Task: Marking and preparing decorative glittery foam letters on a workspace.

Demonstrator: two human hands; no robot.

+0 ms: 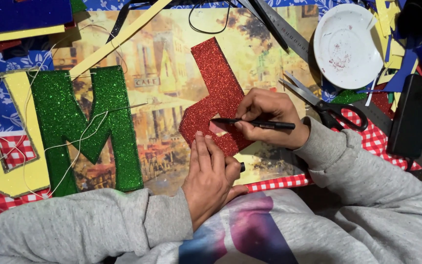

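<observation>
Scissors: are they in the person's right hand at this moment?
No, the scissors lie on the table beside the right hand, which holds a black pen.

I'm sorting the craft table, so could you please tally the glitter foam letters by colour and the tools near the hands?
Red glitter letter: 1
Green glitter letter: 1
Black pen: 1
Scissors: 1
Metal ruler: 1
Total: 5

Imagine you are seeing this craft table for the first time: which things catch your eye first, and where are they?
A red glitter foam letter lies at the centre; the left hand presses its lower edge while the right hand holds a black pen to it. A big green glitter foam letter M lies to the left. A white round plate sits at top right, with black-handled scissors below it.
</observation>
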